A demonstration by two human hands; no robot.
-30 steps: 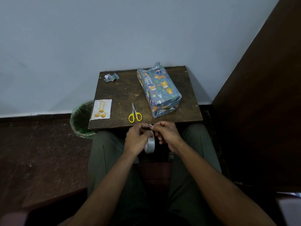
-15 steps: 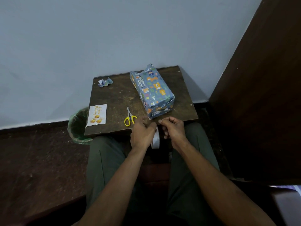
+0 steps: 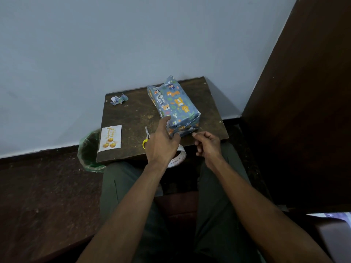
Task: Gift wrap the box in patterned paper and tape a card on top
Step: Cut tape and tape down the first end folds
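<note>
Steadying the wrapped box (image 3: 175, 107) at the worktop's (image 3: 133, 118) far right with left hand (image 3: 163, 143) fingers spread, tape roll (image 3: 177, 158) beneath, right hand (image 3: 208, 143) pinched, perhaps on a tape strip, card (image 3: 111, 138) waiting left.

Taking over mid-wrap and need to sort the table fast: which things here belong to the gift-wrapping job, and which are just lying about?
Job:
wrapped box, left hand touching it
tape roll under that hand
right hand, fingers pinched, apparently on a tape strip
birthday card
scissors

Lying about:
paper scrap
green bin
</note>
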